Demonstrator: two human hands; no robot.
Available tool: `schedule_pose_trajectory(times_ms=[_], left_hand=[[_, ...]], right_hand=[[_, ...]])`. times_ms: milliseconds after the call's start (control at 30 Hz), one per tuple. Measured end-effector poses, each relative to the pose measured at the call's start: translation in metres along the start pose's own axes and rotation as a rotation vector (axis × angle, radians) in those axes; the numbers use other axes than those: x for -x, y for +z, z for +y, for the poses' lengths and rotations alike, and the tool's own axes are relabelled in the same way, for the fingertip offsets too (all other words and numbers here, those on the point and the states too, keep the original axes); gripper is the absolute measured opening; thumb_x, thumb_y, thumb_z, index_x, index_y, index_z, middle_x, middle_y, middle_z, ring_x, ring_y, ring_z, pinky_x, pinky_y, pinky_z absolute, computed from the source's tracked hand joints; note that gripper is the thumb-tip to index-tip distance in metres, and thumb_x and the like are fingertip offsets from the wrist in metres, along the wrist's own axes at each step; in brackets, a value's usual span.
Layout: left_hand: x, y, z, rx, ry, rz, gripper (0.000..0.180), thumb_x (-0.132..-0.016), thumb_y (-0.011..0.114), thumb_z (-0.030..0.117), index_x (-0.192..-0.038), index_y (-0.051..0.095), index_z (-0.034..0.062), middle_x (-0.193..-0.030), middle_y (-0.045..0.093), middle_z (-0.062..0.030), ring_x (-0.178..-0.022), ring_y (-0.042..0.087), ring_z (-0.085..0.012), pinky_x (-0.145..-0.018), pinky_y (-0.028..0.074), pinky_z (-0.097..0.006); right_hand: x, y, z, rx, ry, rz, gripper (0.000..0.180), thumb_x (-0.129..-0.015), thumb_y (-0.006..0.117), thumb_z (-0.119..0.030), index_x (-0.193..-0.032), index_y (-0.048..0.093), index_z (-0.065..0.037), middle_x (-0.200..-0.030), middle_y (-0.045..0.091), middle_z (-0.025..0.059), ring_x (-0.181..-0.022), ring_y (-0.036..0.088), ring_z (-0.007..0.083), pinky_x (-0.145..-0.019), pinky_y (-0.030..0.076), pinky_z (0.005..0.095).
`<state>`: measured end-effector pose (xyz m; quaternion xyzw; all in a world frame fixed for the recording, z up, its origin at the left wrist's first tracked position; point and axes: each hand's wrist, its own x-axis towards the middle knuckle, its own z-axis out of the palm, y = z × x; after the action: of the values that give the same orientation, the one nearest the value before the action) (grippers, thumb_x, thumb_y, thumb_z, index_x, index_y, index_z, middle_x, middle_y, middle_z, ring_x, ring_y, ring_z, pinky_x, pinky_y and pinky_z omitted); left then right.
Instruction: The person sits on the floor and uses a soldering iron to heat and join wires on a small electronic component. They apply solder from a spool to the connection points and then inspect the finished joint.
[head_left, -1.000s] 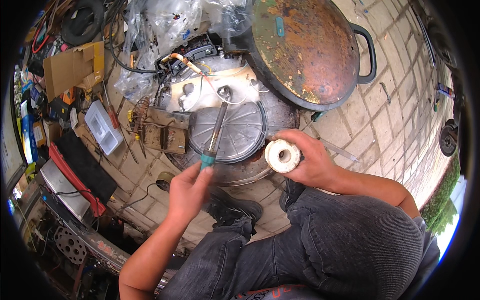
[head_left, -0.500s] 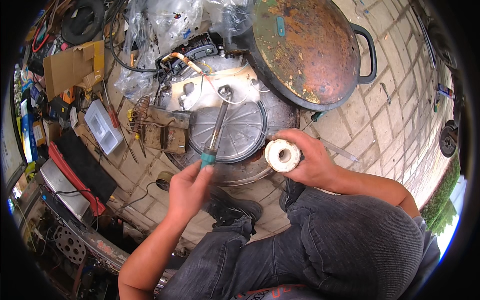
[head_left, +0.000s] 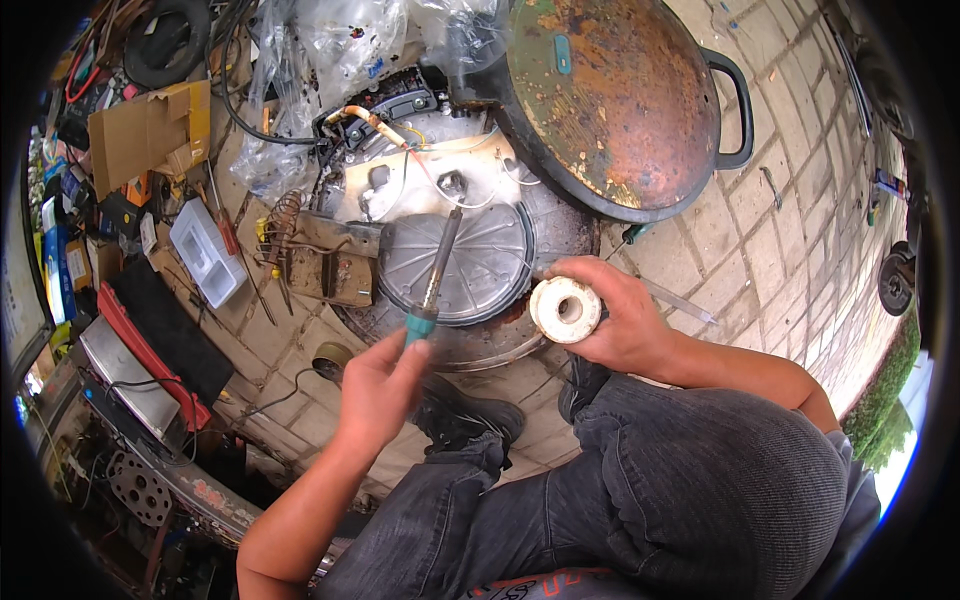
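My left hand (head_left: 378,392) is closed around the teal handle of a soldering iron (head_left: 439,268). Its metal barrel slants up over a ribbed round metal plate (head_left: 492,268) in the opened base of an appliance. Just beyond the tip lies a stained white insulating pad (head_left: 420,178) with a dark hole and thin wires (head_left: 428,172) across it. In my right hand (head_left: 630,325), to the right of the plate, is a dirty white spool (head_left: 549,318), its centre hole facing up; what is wound on it I cannot make out.
A large worn pan-shaped lid (head_left: 625,100) with a black handle stands at the back right. Left of the base are a rusty metal box (head_left: 350,278), a clear plastic tray (head_left: 208,252), a screwdriver (head_left: 228,235) and a cardboard box (head_left: 140,140). Plastic bags (head_left: 345,45) lie behind.
The soldering iron has drawn back slightly toward me, so its tip now sits lower, away from the pad's hole. My right hand and the spool stay nearly still.
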<state>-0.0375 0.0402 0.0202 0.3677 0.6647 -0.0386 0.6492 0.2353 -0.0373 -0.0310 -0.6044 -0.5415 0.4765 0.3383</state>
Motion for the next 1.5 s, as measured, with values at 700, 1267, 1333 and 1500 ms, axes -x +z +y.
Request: schedule_pose_trajectory(times_ms=[700,1267,1333,1500], left_hand=[[0.133,-0.085,-0.084,0.251,-0.17,0.139,0.022,-0.095,0.067,0.018,-0.104,0.067,-0.0031,-0.073,0.063,-0.0062,-0.053,0.056,-0.011,-0.047,0.044,-0.026],[0.104,-0.096,-0.205,0.216,-0.272,0.434,0.029,-0.096,0.063,0.026,-0.092,0.064,-0.0027,-0.071,0.063,-0.0069,-0.048,0.052,-0.011,-0.043,0.04,-0.027],[0.101,-0.097,-0.206,0.216,-0.272,0.424,0.029,-0.095,0.063,0.027,-0.093,0.065,-0.0027,-0.071,0.064,-0.0073,-0.049,0.053,-0.0112,-0.044,0.04,-0.028],[0.092,-0.095,-0.208,0.25,-0.268,0.389,0.027,-0.097,0.063,0.026,-0.09,0.062,-0.0003,-0.072,0.061,-0.0056,-0.047,0.052,-0.0106,-0.043,0.041,-0.026]], right_hand=[[-0.002,-0.025,-0.017,0.162,-0.071,-0.138,0.058,-0.068,0.089,-0.016,-0.117,0.06,-0.007,-0.108,0.069,0.0118,-0.095,0.07,0.0288,-0.081,0.056,0.0357],[-0.043,-0.055,-0.113,0.368,-0.223,-0.64,0.054,-0.065,0.088,-0.014,-0.11,0.059,-0.008,-0.103,0.07,0.0099,-0.093,0.068,0.0304,-0.081,0.054,0.0391],[-0.044,-0.048,-0.116,0.376,-0.24,-0.675,0.053,-0.065,0.087,-0.016,-0.11,0.06,-0.009,-0.103,0.07,0.0099,-0.092,0.068,0.0305,-0.081,0.053,0.0389],[-0.035,-0.035,-0.11,0.376,-0.227,-0.773,0.052,-0.067,0.085,-0.019,-0.111,0.062,-0.008,-0.098,0.068,0.01,-0.089,0.067,0.032,-0.079,0.053,0.04]])
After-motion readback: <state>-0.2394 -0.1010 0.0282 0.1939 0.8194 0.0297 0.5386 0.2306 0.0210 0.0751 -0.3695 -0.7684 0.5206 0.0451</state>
